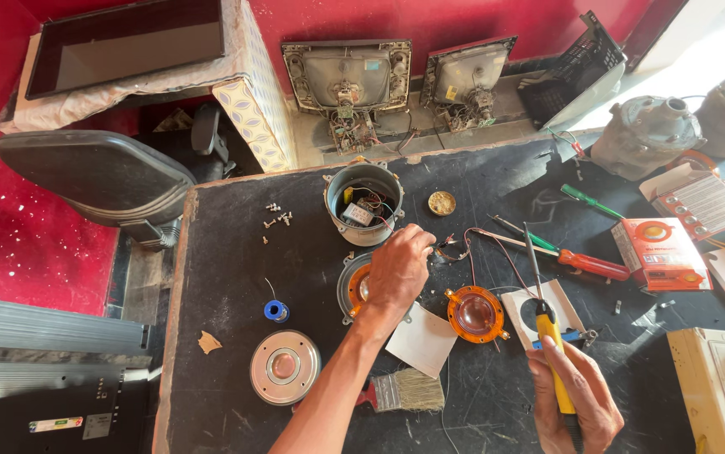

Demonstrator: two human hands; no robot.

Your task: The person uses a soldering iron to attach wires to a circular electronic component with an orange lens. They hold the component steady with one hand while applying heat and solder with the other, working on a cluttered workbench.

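Fingers of the left hand (398,271) are bent down and pressed together in a pinching grip on the thin wires (451,246) at the edge of the round metal speaker driver (354,286), which lies on the black tabletop (228,252) just below the open grey metal can (364,203). The right hand (577,399) is wrapped shut around the yellow handle of a soldering iron (547,332), whose tip points up towards the wires but stands apart from them. Good work here seems to call for the left hand to hold the wire end still against its contact and for the iron tip to come in from the right, clear of the orange diaphragm (474,313) lying between the hands. A blue solder spool (276,311) sits to the left, a brush (404,391) near the forearm, and screwdrivers (585,262) further right.
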